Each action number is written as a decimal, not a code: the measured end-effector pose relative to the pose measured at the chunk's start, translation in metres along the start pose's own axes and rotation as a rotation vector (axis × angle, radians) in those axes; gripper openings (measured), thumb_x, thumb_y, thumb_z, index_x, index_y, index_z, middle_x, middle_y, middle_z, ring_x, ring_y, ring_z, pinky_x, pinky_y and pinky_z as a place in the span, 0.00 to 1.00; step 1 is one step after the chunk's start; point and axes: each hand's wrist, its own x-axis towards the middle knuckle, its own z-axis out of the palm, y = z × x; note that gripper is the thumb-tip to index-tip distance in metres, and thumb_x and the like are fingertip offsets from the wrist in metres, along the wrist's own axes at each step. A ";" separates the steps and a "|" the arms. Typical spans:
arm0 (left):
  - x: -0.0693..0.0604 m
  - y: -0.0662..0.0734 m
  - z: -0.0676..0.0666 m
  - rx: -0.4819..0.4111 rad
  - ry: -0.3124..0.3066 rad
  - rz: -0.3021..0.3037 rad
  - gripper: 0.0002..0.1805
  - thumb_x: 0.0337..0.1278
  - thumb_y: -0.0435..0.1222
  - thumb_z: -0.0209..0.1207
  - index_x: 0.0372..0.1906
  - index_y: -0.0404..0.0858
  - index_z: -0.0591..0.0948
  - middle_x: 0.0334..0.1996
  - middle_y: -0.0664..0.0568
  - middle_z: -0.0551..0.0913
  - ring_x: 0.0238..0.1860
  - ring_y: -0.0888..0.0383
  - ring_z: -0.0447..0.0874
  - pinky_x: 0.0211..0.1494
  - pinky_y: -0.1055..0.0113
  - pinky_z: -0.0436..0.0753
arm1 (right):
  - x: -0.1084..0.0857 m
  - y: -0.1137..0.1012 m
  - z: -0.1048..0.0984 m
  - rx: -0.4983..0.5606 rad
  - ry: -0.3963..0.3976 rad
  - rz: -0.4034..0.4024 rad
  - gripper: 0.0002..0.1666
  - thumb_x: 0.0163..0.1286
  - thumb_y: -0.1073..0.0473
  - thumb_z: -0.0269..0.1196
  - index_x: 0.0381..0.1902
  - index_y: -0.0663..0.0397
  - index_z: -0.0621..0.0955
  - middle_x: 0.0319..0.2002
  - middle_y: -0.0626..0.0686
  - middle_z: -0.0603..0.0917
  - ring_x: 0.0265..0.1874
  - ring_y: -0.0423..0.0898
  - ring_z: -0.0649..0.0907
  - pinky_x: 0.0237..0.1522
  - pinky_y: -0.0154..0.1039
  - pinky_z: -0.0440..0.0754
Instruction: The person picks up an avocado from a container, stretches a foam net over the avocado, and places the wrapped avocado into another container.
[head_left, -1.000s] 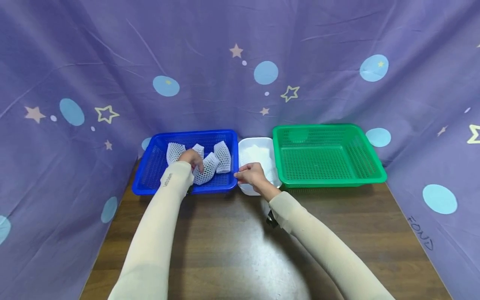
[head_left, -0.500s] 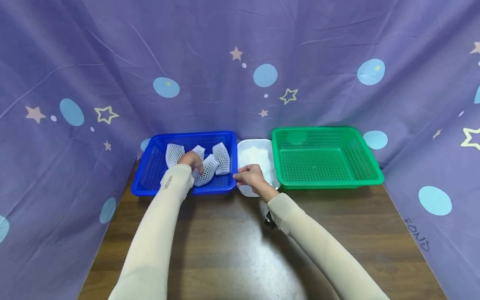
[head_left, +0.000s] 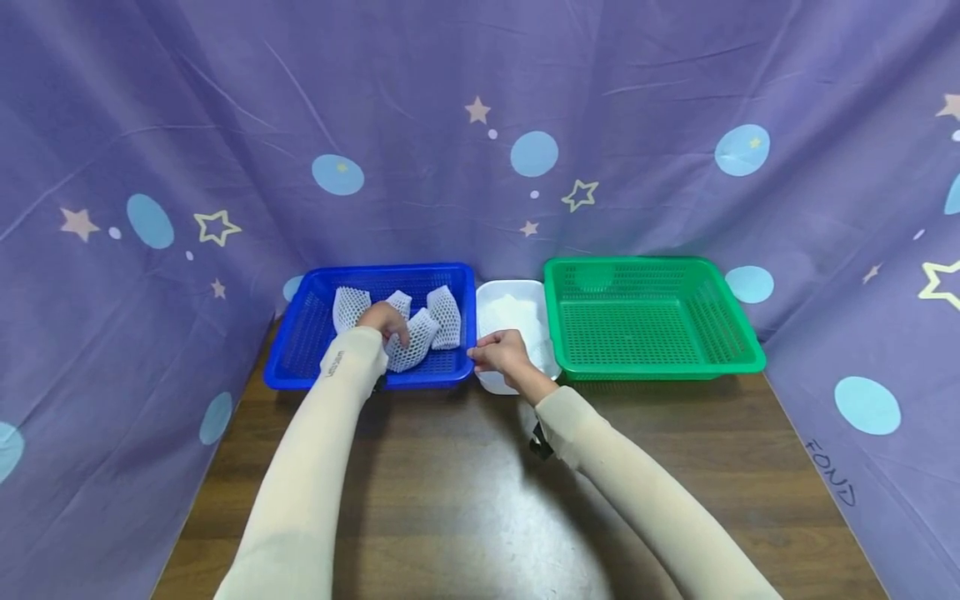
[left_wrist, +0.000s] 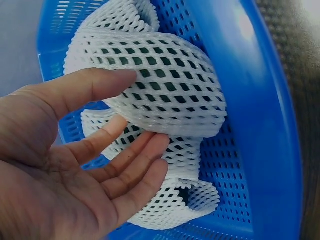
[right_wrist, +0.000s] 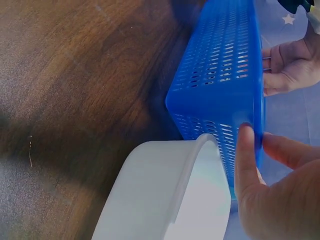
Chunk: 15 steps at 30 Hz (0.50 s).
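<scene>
A blue basket (head_left: pixel 420 268) holds several white foam net sleeves (head_left: pixel 445 317) with something dark green showing through the mesh. My left hand (head_left: pixel 384 320) is over the front sleeve (head_left: pixel 413 340). In the left wrist view the thumb of this hand (left_wrist: pixel 65 175) lies against a mesh-wrapped item (left_wrist: pixel 170 82), its other fingers loosely extended just below. With thumb and finger, my right hand (head_left: pixel 504 350) pinches the basket's right rim near the front corner. The right wrist view shows that hand (right_wrist: pixel 280 190) with the rim of the blue basket (right_wrist: pixel 215 102) between its fingertips.
A white tub (head_left: pixel 491 288) stands between the baskets, with white material (head_left: pixel 513 312) inside, its kind unclear. To its right sits a green basket (head_left: pixel 660 369). All rest on a wooden table (head_left: pixel 450 483), with a purple patterned curtain (head_left: pixel 420 108) behind and at both sides.
The head view has shifted slightly. Both hands stay in the same places at the blue basket, and the sleeves have not visibly moved.
</scene>
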 end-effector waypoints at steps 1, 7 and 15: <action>0.000 0.000 0.000 -0.009 0.008 -0.001 0.27 0.53 0.38 0.69 0.55 0.25 0.77 0.46 0.39 0.81 0.40 0.52 0.79 0.37 0.68 0.80 | 0.000 0.000 -0.001 -0.007 0.001 -0.003 0.08 0.62 0.73 0.70 0.37 0.71 0.80 0.24 0.52 0.81 0.20 0.42 0.85 0.34 0.41 0.91; -0.019 0.008 0.000 -0.160 0.110 0.024 0.36 0.61 0.43 0.62 0.69 0.25 0.70 0.67 0.33 0.74 0.64 0.41 0.76 0.62 0.52 0.83 | 0.004 -0.002 -0.009 -0.092 -0.011 -0.066 0.15 0.61 0.72 0.71 0.44 0.74 0.80 0.30 0.66 0.87 0.24 0.47 0.88 0.40 0.46 0.91; -0.044 0.033 0.009 -0.225 0.296 0.211 0.13 0.64 0.45 0.59 0.33 0.38 0.76 0.34 0.49 0.76 0.36 0.54 0.71 0.40 0.61 0.76 | 0.014 -0.023 -0.035 -0.164 -0.068 -0.217 0.17 0.69 0.69 0.62 0.52 0.74 0.79 0.46 0.75 0.85 0.43 0.65 0.89 0.38 0.40 0.90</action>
